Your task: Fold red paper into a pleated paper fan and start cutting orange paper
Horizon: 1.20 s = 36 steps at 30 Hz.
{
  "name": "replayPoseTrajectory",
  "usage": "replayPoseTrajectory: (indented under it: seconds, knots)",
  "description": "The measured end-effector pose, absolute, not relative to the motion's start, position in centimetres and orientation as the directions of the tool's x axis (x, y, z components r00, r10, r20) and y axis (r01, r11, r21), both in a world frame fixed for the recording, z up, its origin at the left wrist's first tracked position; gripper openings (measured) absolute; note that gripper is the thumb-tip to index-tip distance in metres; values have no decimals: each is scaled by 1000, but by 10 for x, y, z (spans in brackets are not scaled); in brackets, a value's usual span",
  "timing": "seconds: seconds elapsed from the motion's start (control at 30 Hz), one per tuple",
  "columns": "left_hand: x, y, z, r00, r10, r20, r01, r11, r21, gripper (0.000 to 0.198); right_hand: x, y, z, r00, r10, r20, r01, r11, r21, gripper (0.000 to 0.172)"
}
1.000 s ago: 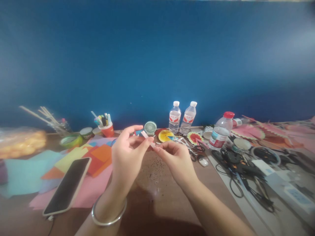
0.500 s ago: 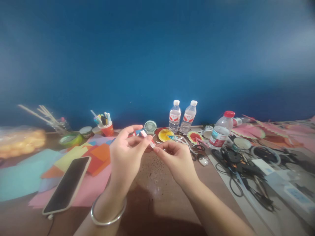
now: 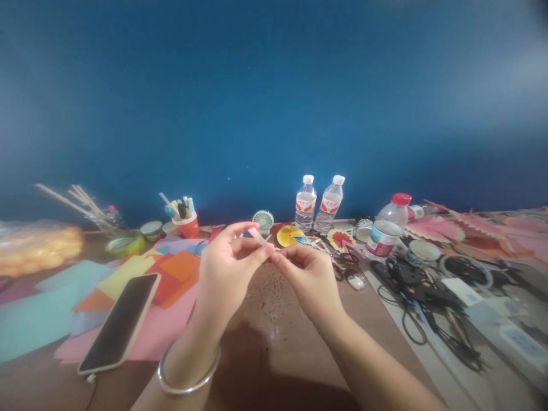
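Observation:
A narrow white strip [image 3: 257,236], which looks like paper, slants between my two hands above the table. My left hand [image 3: 226,271] is closed on it, its upper end showing between thumb and index finger. My right hand [image 3: 309,277] pinches with thumb and index finger at the strip's lower end, right against the left thumb. The fingertips hide that lower end. Behind the hands stand a small round fan [image 3: 262,221] and a yellow paper fan [image 3: 290,235].
Coloured paper sheets [image 3: 38,311] and a phone [image 3: 120,325] lie at left, near a cup of pens [image 3: 187,224]. Water bottles [image 3: 305,202] stand at the back. On the right are a red-capped bottle [image 3: 387,228], tangled black cables [image 3: 411,285] and scissors [image 3: 342,265].
My left hand has shifted slightly right, and the fingertips of both hands have come together. Less of the strip's lower part shows between them.

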<state>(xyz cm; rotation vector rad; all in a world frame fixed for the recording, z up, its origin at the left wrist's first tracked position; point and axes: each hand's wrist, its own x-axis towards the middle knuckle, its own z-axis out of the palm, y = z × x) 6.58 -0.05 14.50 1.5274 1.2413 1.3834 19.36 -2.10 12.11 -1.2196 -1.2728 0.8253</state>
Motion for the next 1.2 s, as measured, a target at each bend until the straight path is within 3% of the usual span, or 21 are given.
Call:
replayPoseTrajectory:
  seconds: [0.4,0.6,1.2]
  knots:
    - [76,-10,144,-236,853,465,310,-387,868,36,191,-23,127,42,995,93,2,93,-996,25]
    - [75,-10,145,-234,867,440,259,-381,888,46,190,-23,127,62,992,106,-4,107,-994,26]
    - [76,-11,146,-243,868,432,195,-393,899,47,192,-22,122,84,985,152,25,150,-988,19]
